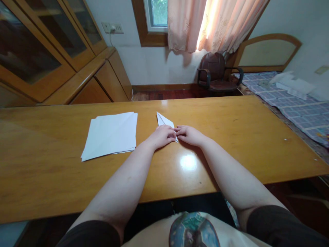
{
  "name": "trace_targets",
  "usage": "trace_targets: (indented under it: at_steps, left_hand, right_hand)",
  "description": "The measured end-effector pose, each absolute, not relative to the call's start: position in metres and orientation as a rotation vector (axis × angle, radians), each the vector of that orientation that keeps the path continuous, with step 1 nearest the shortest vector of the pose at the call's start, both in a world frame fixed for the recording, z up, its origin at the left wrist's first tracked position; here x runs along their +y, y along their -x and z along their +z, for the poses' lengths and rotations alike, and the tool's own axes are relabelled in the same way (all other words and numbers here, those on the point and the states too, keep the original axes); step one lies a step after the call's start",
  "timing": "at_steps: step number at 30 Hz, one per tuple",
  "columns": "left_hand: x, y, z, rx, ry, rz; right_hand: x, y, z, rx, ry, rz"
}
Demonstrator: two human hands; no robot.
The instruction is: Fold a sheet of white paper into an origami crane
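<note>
A folded sheet of white paper point(164, 120) lies on the wooden table point(231, 137), narrow and pointed at its far and near ends. Across its middle rests my left hand point(165, 134), fingers curled over the paper and pressing it down. My right hand point(189, 134) touches the paper's right edge with its fingertips, the fingers close together and slightly bent. Both hands cover the central part of the folds. Left of them is a loose stack of white paper sheets point(111, 135), not quite squared up.
Beyond the table stand a brown office chair point(216, 73) and a bed point(290, 89) with a checked cover. A wooden cabinet point(84, 77) with glass doors is at the far left. Pink curtains point(187, 27) hang by the window.
</note>
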State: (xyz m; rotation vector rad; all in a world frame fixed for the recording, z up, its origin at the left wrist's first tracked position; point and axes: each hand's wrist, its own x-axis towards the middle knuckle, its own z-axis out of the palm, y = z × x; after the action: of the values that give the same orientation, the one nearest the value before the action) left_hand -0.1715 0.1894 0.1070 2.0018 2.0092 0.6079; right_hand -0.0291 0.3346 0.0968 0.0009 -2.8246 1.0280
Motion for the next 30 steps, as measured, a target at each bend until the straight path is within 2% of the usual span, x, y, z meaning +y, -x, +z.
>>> trace_targets:
  at_steps: [30]
  left_hand:
    - [0.1901,0.1711,0.1070,2.019,-2.062,0.563]
  right_hand:
    - [0.3367,0.0297,0.0915,-2.745,-0.049,1.137]
